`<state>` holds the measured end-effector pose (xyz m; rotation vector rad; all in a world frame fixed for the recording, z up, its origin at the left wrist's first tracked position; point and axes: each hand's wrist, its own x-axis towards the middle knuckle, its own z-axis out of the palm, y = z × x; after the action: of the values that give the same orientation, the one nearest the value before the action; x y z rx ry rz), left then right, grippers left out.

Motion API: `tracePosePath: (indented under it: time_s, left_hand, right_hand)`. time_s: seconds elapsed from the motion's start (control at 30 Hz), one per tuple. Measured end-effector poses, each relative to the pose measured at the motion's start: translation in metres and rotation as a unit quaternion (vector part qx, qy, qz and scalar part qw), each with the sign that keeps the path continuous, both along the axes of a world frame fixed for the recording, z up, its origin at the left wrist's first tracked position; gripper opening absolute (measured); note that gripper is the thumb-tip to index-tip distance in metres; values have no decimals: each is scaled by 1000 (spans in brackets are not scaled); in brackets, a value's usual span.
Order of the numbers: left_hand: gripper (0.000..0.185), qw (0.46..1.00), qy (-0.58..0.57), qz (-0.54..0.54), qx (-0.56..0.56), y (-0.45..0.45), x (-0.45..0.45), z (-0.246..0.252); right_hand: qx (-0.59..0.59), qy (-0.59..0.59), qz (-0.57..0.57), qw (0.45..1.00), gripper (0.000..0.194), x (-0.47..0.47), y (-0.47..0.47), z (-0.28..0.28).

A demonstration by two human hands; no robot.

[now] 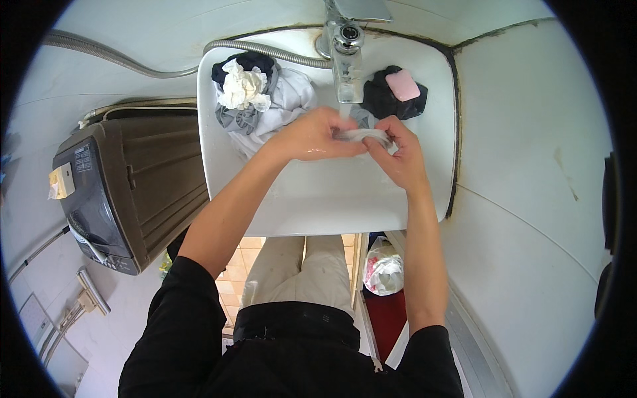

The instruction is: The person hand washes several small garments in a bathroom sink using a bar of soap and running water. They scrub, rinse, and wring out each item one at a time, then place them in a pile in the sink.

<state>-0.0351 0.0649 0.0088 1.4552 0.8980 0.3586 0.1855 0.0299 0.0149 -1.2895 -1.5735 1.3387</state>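
Water runs from a chrome faucet (348, 64) into a white washbasin (323, 199). Under the stream, my left hand (318, 139) and my right hand (400, 149) both grip a small, wet, whitish cloth (366, 135) stretched between them. What kind of garment it is, I cannot tell. Some grey fabric (362, 118) shows just behind it. To the right of the faucet lies a bunched black cloth (390, 102) with a pink bar of soap (403, 84) on top. At the basin's left, a crumpled cream cloth (244, 84) rests on a heap of white, grey and black garments (293, 89).
A metal shower hose (268, 49) runs along the basin's back rim. Left of the basin stands a brown top-loading washing machine (159, 174), a small box (60, 181) on its lid. Tiled wall (522, 124) bounds the right side. A plastic bag (383, 268) sits below the basin.
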Motion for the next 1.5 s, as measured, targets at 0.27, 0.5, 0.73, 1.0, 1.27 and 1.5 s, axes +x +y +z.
tracePosePath:
  time_s: [0.27,0.5,0.73,1.0,1.27,1.5]
  left_hand:
    - [17,922,-212,91,-312,-16,10,-31]
    - [24,892,-278,162,-317,-31,14,-31]
    - [28,813,-296,363,-345,-35,24,-24]
    - [36,848,-96,465,-236,-48,46,-30]
    - [40,819,-73,480,-305,-35,46,-34]
    - [27,902,-160,301,-266,-43,36,-28]
  right_hand:
    - [-157,172,-29,972,9,14,7,-16]
    - [-236,352,-192,885,13,-28,1,-35]
    - [-192,164,-203,946,26,-58,9,-38]
    - [-124,-113,-268,949,39,-102,-3,-17]
    - [-124,-267,-218,930,35,-100,-13,-49]
    - [-317,33,-131,939,47,-36,9,-36]
